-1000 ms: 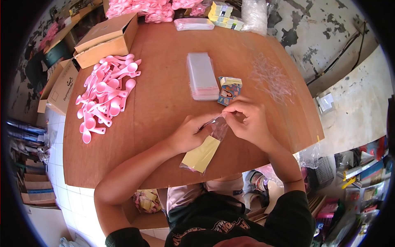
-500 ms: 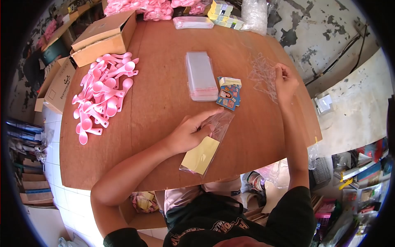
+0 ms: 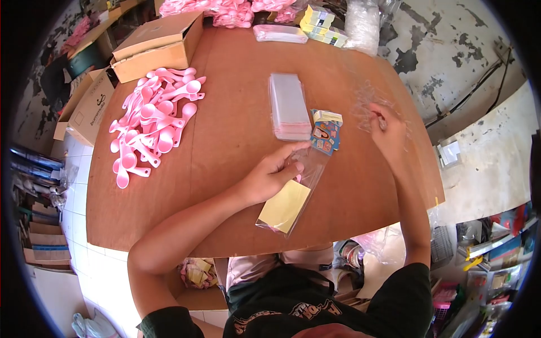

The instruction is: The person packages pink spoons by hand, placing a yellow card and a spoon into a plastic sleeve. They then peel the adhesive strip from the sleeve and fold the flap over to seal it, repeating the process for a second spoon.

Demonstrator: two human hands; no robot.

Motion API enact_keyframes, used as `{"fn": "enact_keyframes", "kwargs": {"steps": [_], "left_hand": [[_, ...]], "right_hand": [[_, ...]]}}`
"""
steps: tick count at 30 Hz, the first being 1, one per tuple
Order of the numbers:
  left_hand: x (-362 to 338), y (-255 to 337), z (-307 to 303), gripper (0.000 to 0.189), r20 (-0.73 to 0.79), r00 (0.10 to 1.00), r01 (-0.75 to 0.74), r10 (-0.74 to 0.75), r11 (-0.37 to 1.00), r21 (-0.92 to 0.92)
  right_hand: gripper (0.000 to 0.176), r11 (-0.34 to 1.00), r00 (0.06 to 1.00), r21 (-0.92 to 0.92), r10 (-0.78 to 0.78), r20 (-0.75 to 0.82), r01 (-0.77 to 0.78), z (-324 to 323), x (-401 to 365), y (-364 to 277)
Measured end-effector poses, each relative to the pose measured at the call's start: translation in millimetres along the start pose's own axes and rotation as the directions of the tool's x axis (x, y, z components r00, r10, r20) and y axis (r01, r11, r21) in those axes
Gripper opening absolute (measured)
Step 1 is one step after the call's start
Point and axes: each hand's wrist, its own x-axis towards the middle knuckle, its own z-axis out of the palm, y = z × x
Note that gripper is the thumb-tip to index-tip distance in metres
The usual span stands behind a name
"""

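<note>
My left hand (image 3: 275, 173) is closed on the upper part of a clear plastic bag (image 3: 316, 170). A pale yellow card (image 3: 285, 204) lies inside the bag's lower end, and a bit of pink shows by my fingers. Just beyond my left fingertips is a small stack of blue printed cards (image 3: 326, 135). Beside it lies a stack of flat clear bags (image 3: 289, 107). My right hand (image 3: 389, 128) is raised at the right, its thumb and forefinger pinched together; what is between them is too small to tell. Behind it are scattered thin clear strips (image 3: 369, 100).
Pink plastic scoops (image 3: 152, 121) lie heaped at the left of the wooden table (image 3: 225, 141). A cardboard box (image 3: 152, 48) stands at the back left. Along the back edge are bundled cards (image 3: 321, 25), more clear bags (image 3: 280, 34) and a plastic roll (image 3: 362, 25).
My right hand has drawn slightly toward me from the clear strips, its fingers still pinched. My left hand keeps hold of the bag. The whole view has shifted a little.
</note>
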Motion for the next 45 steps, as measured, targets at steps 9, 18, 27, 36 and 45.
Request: {"fn": "enact_keyframes", "kwargs": {"steps": [9, 18, 27, 36, 45], "left_hand": [[-4.3, 18.7, 6.7, 0.067, -0.035, 0.967, -0.253, 0.251, 0.966, -0.048], [0.0, 12.2, -7.8, 0.091, 0.078, 0.997, 0.005, 0.023, 0.936, -0.353], [0.5, 7.6, -9.3, 0.081, 0.047, 0.994, -0.075, 0.098, 0.933, -0.351], [-3.5, 8.9, 0.5, 0.028, 0.033, 0.999, -0.034, 0.037, 0.994, -0.107], [-1.8, 10.3, 0.9, 0.028, -0.032, 0.999, -0.019, 0.016, 0.995, -0.099]], "right_hand": [[0.022, 0.294, 0.718, 0.675, 0.061, 0.694, -0.677, -15.8, -14.8, -140.3], [0.013, 0.857, 0.961, 0.435, -0.257, -0.101, 0.275, -81.7, 33.8, -168.8], [0.008, 0.338, 0.802, 0.740, 0.080, 0.592, -0.581, -45.9, 14.4, -152.4], [0.033, 0.112, 0.740, 0.733, 0.160, 0.653, -0.671, -7.4, -3.8, -131.7], [0.020, 0.131, 0.754, 0.743, 0.112, 0.647, -0.656, 7.1, -29.3, -121.8]]}}
